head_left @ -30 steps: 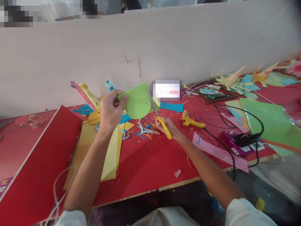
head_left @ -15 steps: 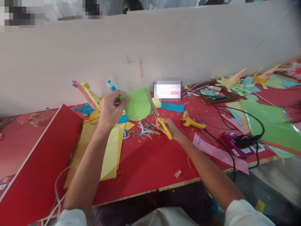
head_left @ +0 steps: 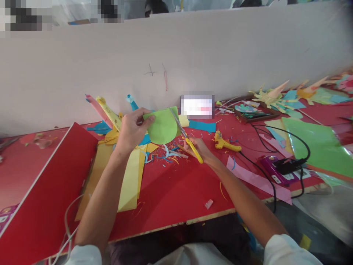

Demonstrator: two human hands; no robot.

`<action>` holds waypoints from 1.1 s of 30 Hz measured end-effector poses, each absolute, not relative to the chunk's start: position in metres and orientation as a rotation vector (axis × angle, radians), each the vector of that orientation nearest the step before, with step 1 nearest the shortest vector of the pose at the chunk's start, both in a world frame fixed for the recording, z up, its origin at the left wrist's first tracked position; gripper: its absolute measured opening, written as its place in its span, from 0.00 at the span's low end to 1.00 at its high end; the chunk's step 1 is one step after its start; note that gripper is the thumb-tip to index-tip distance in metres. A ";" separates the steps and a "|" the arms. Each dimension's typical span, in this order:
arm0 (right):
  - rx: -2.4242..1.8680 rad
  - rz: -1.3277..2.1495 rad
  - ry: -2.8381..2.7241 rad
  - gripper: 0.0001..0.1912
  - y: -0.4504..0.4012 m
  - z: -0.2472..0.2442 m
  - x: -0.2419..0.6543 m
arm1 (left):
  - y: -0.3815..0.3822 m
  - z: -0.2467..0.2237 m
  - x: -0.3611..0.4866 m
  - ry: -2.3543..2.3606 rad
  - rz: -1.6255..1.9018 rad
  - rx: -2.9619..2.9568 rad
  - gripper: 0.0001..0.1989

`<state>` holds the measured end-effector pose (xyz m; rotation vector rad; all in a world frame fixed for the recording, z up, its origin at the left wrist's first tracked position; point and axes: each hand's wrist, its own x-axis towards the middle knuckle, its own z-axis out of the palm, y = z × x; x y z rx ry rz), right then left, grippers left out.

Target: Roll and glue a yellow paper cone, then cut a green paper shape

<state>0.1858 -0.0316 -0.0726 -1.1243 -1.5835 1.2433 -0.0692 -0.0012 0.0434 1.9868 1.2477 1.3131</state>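
My left hand (head_left: 134, 127) pinches the upper left edge of a green sheet of paper (head_left: 162, 127), which has a rounded lower edge and is held above the table. In my right hand (head_left: 197, 147) is a pair of scissors with yellow handles (head_left: 193, 150). Their metal blades lie along the right side of the green paper, at the cut edge. Below the paper, thin blue, white and yellow paper scraps (head_left: 168, 152) are strewn over the red table (head_left: 171, 195). Yellow paper sheets (head_left: 129, 180) lie under and beside my left forearm.
A lit phone (head_left: 197, 106) leans against the white partition (head_left: 234, 51). On the right are a yellow glue gun (head_left: 226, 142), a purple power strip (head_left: 278, 169) with black cables, and a pink paper strip (head_left: 256, 180). A red upright board (head_left: 49, 195) stands left.
The green paper has dropped slightly, and its top edge has tipped lower. My left hand has shifted a little to the right; the scissors stay at the paper's right side.
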 end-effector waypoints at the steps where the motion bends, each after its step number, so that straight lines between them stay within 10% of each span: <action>1: -1.146 1.224 -1.582 0.25 -0.031 -0.072 0.185 | -0.001 0.043 -0.070 1.253 1.311 1.992 0.09; 33: -0.872 1.360 -1.550 0.45 -0.041 -0.087 0.165 | -0.014 0.007 -0.005 0.912 1.472 1.364 0.15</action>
